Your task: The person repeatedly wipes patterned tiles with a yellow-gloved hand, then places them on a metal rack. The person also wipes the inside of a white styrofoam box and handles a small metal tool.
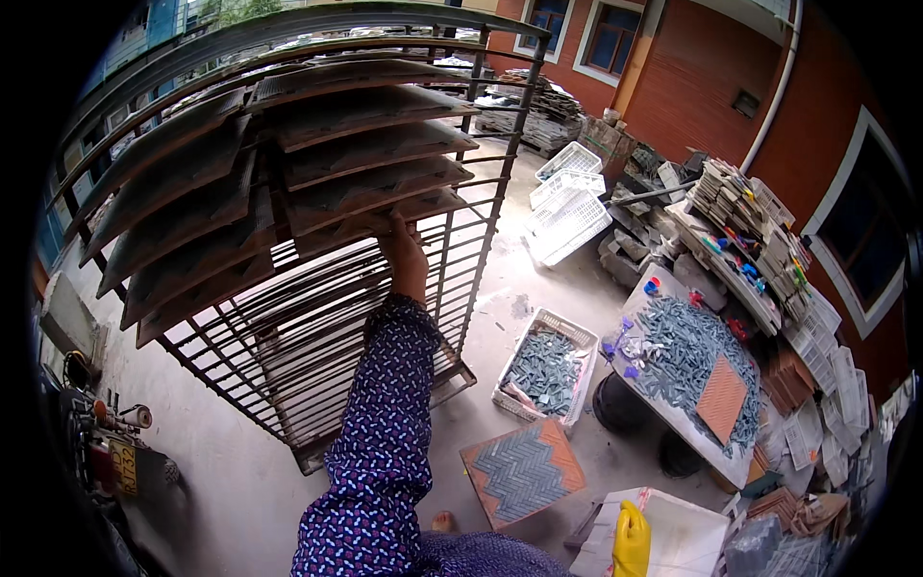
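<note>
My left arm, in a dark patterned sleeve, reaches forward to a tall metal rack (486,226). There my bare left hand (404,252) has its fingers closed on the near edge of a flat dark tray (351,226), the lowest in its column. Several similar trays (370,144) are stacked above it, with another column of trays (183,212) to the left. A yellow rubber glove (631,540) stands up at the lower edge, fingers bunched. Whether my right hand is inside it I cannot tell. Before me lies a terracotta-coloured mould tray (524,471) with grey herringbone strips.
A white crate (546,370) holds grey tile strips. Right of it, a work board (630,385) on black buckets carries heaped strips (687,337) and a terracotta-coloured tray (726,399). White baskets (569,226) and stacked slabs line the brick wall. A motorbike (115,447) stands at left.
</note>
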The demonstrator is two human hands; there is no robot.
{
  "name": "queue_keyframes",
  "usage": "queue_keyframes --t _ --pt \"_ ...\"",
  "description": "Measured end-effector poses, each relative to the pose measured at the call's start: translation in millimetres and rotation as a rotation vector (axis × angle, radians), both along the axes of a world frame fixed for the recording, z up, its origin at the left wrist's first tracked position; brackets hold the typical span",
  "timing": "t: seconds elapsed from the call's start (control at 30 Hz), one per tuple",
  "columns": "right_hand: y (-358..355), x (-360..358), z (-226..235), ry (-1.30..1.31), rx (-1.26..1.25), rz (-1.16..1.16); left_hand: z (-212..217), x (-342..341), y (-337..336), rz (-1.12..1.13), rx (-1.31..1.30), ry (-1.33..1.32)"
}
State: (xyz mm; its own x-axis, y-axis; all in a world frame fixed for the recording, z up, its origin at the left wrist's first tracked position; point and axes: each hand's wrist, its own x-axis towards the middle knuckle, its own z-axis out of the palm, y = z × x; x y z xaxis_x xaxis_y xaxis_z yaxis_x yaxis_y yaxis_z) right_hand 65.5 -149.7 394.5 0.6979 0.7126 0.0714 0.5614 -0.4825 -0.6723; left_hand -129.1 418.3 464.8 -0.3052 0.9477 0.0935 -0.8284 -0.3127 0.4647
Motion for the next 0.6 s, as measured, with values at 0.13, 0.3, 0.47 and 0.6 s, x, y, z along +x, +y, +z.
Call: queue_keyframes --t 0.13,0.3,0.47,0.6 --pt "-56 8 -17 0.082 0.065 -0.141 -28 7 -32 -0.227 -0.029 0.212" --pt "-120 9 -9 0.184 0.198 -0.258 -140 68 -170 -0.744 -0.182 0.687" --pt "-229 33 -37 0.076 0.293 -0.345 -242 136 -398 -1.294 -0.424 0.903" --pt "-335 38 -60 0.035 0.226 -0.519 -269 178 -561 -1.697 -0.506 1.001"
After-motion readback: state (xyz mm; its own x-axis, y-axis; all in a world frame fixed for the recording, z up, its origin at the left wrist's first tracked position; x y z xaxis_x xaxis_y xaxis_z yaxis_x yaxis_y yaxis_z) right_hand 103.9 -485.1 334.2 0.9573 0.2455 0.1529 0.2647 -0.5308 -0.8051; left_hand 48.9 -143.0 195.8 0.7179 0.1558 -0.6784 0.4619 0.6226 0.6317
